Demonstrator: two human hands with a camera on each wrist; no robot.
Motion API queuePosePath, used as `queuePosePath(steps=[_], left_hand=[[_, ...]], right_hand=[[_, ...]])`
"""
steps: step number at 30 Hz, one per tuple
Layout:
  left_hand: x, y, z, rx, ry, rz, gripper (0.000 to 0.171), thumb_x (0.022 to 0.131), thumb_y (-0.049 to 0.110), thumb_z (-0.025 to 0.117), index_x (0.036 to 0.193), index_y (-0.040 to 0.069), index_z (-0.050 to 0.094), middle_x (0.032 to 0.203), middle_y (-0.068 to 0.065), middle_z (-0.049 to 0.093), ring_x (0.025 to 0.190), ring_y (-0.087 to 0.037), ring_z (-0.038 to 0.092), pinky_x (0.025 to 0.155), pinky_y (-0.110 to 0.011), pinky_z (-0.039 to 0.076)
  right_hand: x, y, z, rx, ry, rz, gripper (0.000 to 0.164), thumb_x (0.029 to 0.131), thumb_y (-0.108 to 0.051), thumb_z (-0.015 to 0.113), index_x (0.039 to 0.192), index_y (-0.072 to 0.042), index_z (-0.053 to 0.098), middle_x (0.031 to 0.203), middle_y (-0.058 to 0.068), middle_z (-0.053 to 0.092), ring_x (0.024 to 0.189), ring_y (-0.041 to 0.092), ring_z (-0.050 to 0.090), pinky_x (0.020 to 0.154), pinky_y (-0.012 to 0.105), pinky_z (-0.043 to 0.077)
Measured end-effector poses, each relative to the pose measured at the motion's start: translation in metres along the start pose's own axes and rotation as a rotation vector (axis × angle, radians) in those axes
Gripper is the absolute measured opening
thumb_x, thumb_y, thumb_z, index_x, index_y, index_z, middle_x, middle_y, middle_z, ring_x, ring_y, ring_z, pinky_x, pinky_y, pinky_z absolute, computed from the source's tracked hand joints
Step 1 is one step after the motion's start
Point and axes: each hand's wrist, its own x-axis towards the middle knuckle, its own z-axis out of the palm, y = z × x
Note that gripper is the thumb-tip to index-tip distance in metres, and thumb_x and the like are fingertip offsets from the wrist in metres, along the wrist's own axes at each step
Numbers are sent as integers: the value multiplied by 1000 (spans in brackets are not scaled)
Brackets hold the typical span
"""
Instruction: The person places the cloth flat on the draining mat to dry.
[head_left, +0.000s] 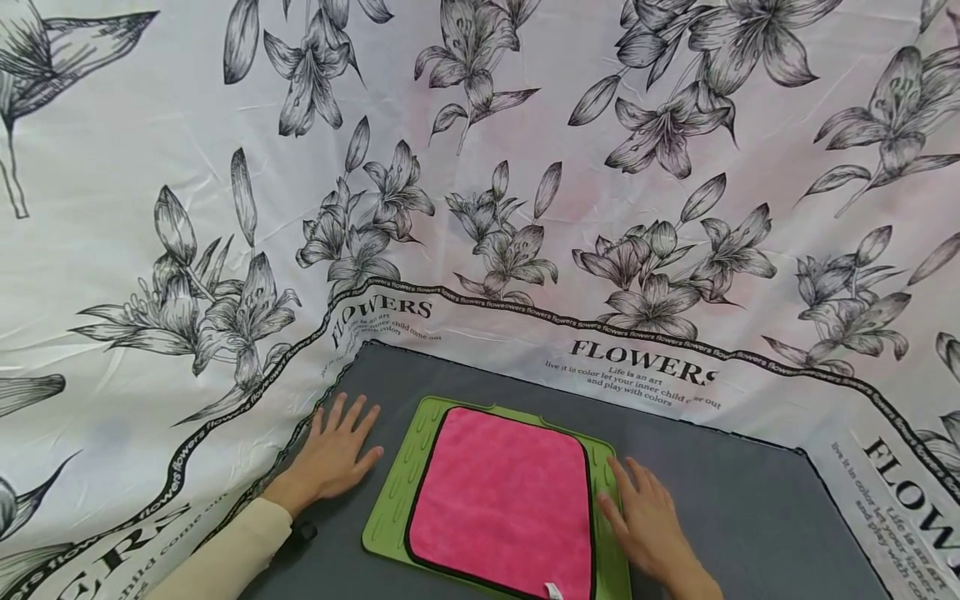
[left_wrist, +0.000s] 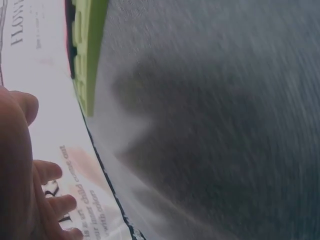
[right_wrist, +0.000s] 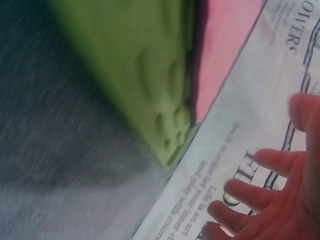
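Observation:
A pink cloth (head_left: 502,500) with a black border and a small white tag lies flat on a green ridged board (head_left: 390,508), which sits on a dark grey surface. To the left of the board is my left hand (head_left: 333,454), fingers spread and holding nothing, apart from the board's edge. My right hand (head_left: 648,521) is at the board's right edge and overlaps it in the head view, its fingers extended. In the right wrist view the fingers (right_wrist: 250,195) show straight and apart, with the green board (right_wrist: 150,85) beside them.
White fabric (head_left: 510,242) printed with black flowers and lettering rises around the back and sides of the grey surface (head_left: 720,500). A small dark object (head_left: 303,532) lies beside the left wrist.

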Motion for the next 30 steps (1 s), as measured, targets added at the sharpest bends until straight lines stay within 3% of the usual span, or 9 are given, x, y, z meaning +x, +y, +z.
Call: queuePosePath(steps=[6, 12, 15, 18, 21, 23, 25, 28, 30], left_hand=[[1, 31, 3, -19, -9, 31, 69, 98, 50, 58, 155, 15, 40, 160, -18, 33, 150, -46, 21, 111, -71, 25], [5, 84, 8, -97, -42, 129, 60, 96, 42, 63, 147, 11, 51, 152, -18, 43, 140, -43, 39, 104, -64, 39], [7, 115, 12, -171, -110, 164, 59, 97, 41, 61, 146, 10, 51, 150, -17, 46, 138, -40, 43, 103, -61, 42], [4, 143, 15, -248, -200, 166, 64, 97, 43, 59, 149, 8, 46, 152, -17, 44, 140, -40, 42, 105, -62, 40], [-2, 164, 19, -346, -236, 134, 74, 97, 48, 59, 153, 6, 38, 155, -19, 38, 142, -41, 39, 106, -64, 38], [-10, 176, 22, -440, -217, 113, 80, 96, 52, 60, 156, 7, 32, 157, -18, 36, 143, -39, 39, 105, -64, 39], [-18, 188, 24, -590, -161, 101, 74, 96, 48, 61, 154, 11, 36, 152, -12, 43, 135, -30, 48, 102, -54, 46], [-31, 207, 21, -967, -117, 58, 49, 99, 35, 61, 143, 17, 51, 133, -7, 61, 112, -20, 64, 88, -38, 55], [-40, 219, 16, -1242, -100, -64, 35, 100, 28, 61, 134, 19, 57, 120, -7, 66, 97, -15, 66, 79, -30, 56]], right_hand=[[3, -25, 2, 53, -87, -31, 42, 94, -28, 70, 132, -10, 63, 129, 15, 61, 120, 37, 57, 96, 59, 47], [17, -55, 15, 87, -173, -98, 29, 89, -23, 75, 115, -11, 71, 107, 3, 69, 92, 18, 66, 78, 40, 56], [25, -63, 32, 61, -212, -142, 29, 86, -24, 77, 111, -11, 69, 94, 0, 66, 76, 10, 61, 66, 31, 52], [29, -69, 45, 41, -221, -179, 14, 85, -19, 76, 97, -14, 68, 80, -7, 58, 68, 5, 52, 60, 27, 46], [26, -81, 39, 119, -206, -172, 11, 88, -13, 70, 84, -19, 62, 71, -11, 51, 63, 2, 45, 57, 24, 42], [17, -96, 26, 251, -180, -153, 14, 92, -13, 66, 84, -22, 59, 71, -13, 50, 62, 0, 44, 56, 22, 41], [5, -114, 11, 455, -114, -196, 13, 96, -12, 63, 90, -22, 58, 75, -11, 52, 64, -1, 46, 56, 20, 43], [-16, -139, -7, 665, 74, -313, 15, 97, -8, 64, 102, -22, 62, 89, -9, 61, 74, 3, 56, 62, 22, 51], [-30, -149, -12, 645, 203, -283, 21, 95, -13, 69, 112, -24, 65, 101, -8, 64, 85, 6, 60, 68, 25, 53]])
